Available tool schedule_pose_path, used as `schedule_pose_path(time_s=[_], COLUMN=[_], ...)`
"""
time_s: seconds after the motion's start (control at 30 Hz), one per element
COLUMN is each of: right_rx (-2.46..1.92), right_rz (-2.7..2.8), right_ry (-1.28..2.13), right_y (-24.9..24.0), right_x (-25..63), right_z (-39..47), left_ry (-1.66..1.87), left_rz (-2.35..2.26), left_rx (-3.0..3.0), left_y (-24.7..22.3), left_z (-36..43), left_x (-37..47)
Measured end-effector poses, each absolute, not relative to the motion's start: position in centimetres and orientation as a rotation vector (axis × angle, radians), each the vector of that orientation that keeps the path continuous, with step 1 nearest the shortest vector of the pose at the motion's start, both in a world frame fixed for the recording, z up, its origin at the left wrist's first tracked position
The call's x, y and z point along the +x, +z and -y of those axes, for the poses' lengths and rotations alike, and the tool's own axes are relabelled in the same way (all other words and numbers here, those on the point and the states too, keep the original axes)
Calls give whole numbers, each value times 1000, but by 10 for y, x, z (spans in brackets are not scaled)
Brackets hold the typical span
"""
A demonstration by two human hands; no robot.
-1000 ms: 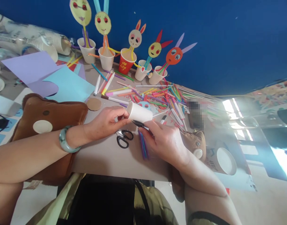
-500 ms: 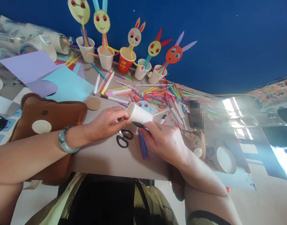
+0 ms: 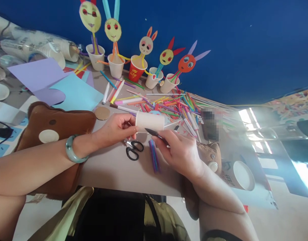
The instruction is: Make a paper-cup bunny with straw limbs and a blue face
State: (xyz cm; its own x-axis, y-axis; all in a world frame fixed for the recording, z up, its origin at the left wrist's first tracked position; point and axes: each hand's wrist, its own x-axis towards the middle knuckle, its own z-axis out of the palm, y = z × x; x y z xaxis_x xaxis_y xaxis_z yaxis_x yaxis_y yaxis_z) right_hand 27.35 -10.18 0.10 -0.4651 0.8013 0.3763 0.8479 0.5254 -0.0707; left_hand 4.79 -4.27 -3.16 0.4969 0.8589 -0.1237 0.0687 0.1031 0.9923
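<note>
A plain white paper cup (image 3: 150,121) lies on its side in mid-air over the table. My left hand (image 3: 121,126) is closed on its rim at the left end. In my right hand (image 3: 179,147) is a slim dark tool with a pointed tip (image 3: 151,132); whether it is a knife or a pen I cannot tell. Its tip lies against the cup's near side. Below the cup, scissors (image 3: 133,149) with black handles rest on the table. Beside them is a small bunch of purple and blue sticks (image 3: 154,156). A light blue paper face (image 3: 156,113) is partly hidden behind the cup.
Several paper-cup figures with rabbit ears (image 3: 116,65) stand along the blue wall. Markers (image 3: 118,91) and a heap of coloured strips (image 3: 172,107) cover the table's back. A brown cushion (image 3: 55,120), a cardboard disc (image 3: 102,113) and coloured paper sheets (image 3: 75,90) lie left.
The cup has turned to lie more level, its open end no longer facing me. The dark tool's tip has come onto its side. The view has shifted slightly.
</note>
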Motion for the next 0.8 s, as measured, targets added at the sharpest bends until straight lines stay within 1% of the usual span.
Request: schedule_pose_path(time_s=[0.13,0.23,0.5,0.8], right_rx=[-1312,-1301,-1341,-1325], right_rz=[2309,2287,2258,2253], right_ry=[-4,58,55,-10], right_y=[-2,-7,-15,-13], right_x=[271,267,264,262], right_z=[101,100,98,100], left_ry=[762,791,774,802], left_rz=[-847,-812,-764,-735], left_rx=[1151,1063,950,953], left_y=[-36,-39,-35,-38], left_z=[40,40,44,42], left_x=[49,50,51,49])
